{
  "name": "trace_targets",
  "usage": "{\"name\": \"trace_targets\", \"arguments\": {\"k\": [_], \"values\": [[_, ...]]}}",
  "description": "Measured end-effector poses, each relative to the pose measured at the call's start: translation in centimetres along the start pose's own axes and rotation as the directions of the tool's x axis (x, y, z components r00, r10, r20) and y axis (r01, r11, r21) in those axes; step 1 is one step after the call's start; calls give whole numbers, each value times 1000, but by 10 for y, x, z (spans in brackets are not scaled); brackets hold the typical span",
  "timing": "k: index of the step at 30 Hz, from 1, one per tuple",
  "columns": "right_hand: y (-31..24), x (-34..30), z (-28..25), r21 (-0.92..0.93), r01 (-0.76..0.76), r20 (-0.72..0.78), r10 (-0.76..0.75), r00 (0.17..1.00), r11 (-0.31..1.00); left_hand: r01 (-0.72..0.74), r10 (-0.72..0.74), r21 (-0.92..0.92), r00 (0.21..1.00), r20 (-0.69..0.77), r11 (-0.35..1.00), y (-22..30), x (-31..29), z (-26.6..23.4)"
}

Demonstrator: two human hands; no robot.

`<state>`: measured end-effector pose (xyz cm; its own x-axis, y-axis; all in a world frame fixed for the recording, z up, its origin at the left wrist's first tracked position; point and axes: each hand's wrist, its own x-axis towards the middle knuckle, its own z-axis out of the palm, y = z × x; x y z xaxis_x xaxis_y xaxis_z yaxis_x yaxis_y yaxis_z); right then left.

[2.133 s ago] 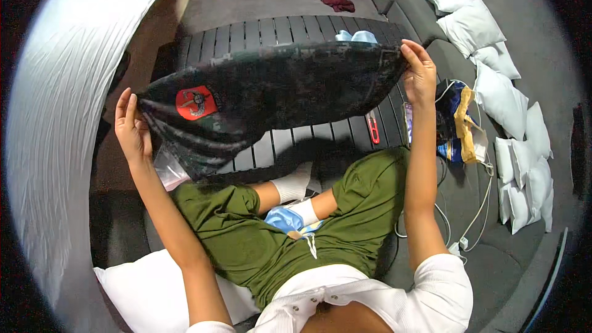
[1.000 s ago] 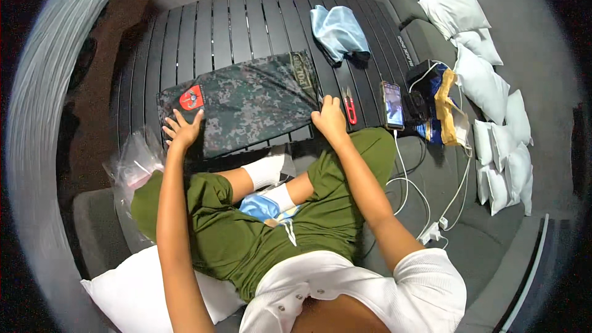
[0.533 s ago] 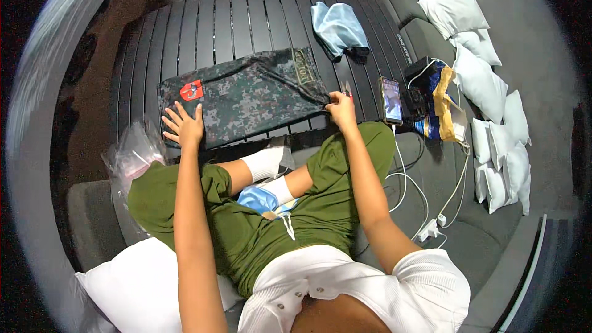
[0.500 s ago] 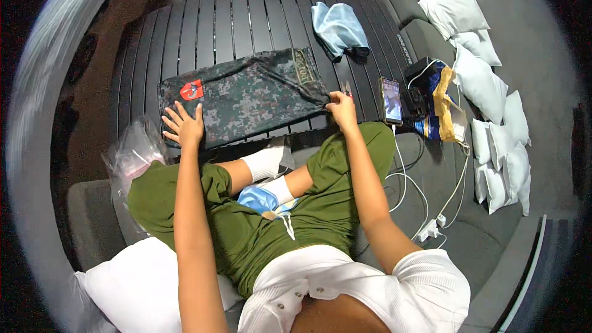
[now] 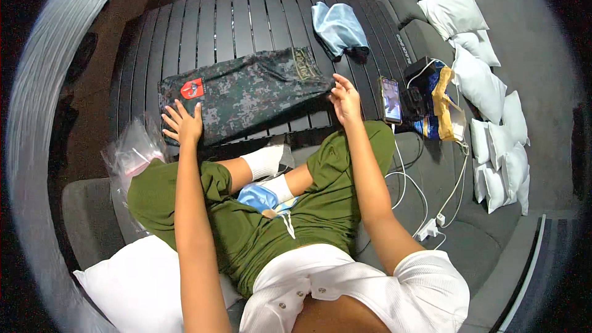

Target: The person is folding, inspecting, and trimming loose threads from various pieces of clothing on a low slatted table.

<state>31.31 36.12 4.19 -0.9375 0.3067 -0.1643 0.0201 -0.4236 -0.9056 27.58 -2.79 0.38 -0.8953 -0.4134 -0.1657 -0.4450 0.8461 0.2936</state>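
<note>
A dark camouflage-print cloth (image 5: 259,92) lies flat across the slatted black table, with a red emblem patch (image 5: 192,89) at its left end and gold lettering on a band at the right. Fingers spread, my left hand (image 5: 186,124) rests flat on its lower left corner. My right hand (image 5: 346,102) is at the right end, its fingertips pinching the cloth's lower right corner, which is drawn out to a point.
The slatted table (image 5: 246,24) carries a light blue cloth (image 5: 339,28) at the back right. A phone (image 5: 391,101) and a blue-and-yellow bag (image 5: 445,108) are on the right, with white cables (image 5: 404,176). White pillows (image 5: 481,83) line the right side; a plastic bag (image 5: 139,148) is on the left.
My right hand has moved slightly up and away, drawing the cloth's right corner with it. It now covers the small pointed tool seen behind it before. My left hand has stayed in place.
</note>
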Motion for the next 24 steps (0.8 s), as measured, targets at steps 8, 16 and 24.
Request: {"name": "trace_targets", "arguments": {"k": [8,16,24], "values": [[11,14,0,-85,144,-13,-145,989,986,-8,8,-8,1000,11,1000,3,-1,-3],[11,-6,0,-822,138,38,-188,982,552,55,-92,-243,985,-146,969,2,1,-18],[-9,-17,-13,-932,106,130,48,990,346,-73,85,-234,995,42,969,-6,2,-9]]}}
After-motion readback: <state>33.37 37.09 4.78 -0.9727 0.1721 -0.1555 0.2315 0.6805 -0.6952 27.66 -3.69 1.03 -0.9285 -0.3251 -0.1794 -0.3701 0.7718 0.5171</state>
